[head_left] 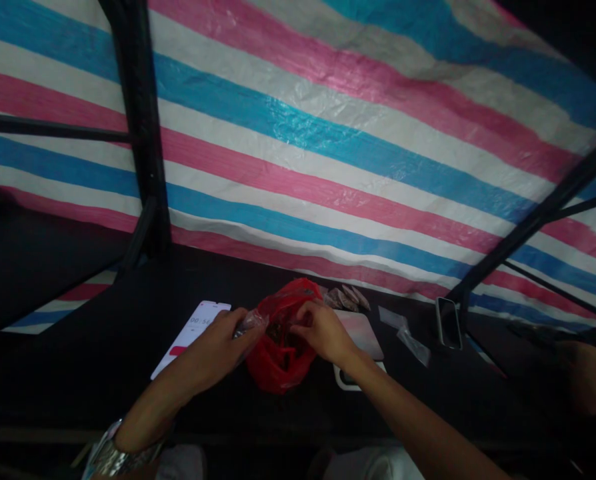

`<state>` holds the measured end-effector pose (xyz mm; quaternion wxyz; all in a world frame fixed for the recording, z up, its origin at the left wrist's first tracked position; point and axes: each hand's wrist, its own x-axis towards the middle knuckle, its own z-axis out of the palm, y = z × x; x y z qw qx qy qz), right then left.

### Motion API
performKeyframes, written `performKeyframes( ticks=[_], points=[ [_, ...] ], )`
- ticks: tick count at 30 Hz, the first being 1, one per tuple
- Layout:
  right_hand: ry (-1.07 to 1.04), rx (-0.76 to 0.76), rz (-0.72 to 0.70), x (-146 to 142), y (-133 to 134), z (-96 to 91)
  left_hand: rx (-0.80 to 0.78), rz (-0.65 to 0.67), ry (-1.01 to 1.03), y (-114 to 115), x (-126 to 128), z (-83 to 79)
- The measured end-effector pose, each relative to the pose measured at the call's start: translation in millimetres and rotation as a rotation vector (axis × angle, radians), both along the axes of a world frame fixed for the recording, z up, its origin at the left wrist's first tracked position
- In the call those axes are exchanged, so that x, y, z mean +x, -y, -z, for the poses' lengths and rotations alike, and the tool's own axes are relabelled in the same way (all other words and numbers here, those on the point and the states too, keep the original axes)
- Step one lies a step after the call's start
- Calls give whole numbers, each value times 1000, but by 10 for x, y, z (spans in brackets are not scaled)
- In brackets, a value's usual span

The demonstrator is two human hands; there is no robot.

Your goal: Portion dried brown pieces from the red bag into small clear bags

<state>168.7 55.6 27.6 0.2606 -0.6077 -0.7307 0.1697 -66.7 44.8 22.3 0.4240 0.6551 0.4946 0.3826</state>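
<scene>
A red plastic bag [283, 373] stands open on the dark table, with dark contents at its mouth that I cannot make out. My right hand [321, 328] reaches into the bag's right side, its fingers bent and partly hidden by the opening. At the left rim, my left hand [233, 337] is closed on a small clear plastic bag [253, 321]. To the right of the red bag sits a small scale [363, 333] with a pale pinkish top. Behind the scale lie several small filled packets [348, 298].
A phone with a lit timer screen [193, 333] lies left of the red bag. Clear plastic bags [408, 337] and another phone [449, 323] are on the right. Black metal posts [145, 133] stand before a striped sheet [303, 133]. Another person's arm [591, 373] shows at far right.
</scene>
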Motion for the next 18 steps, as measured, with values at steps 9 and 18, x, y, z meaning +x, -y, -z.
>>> performKeyframes(
  ticks=[9, 18],
  points=[
    [33, -11, -88, -156, -112, 118, -318, 143, 278, -23, 248, 172],
    [132, -103, -198, 66, -53, 72, -365, -101, 576, -55, 347, 82]
  ],
)
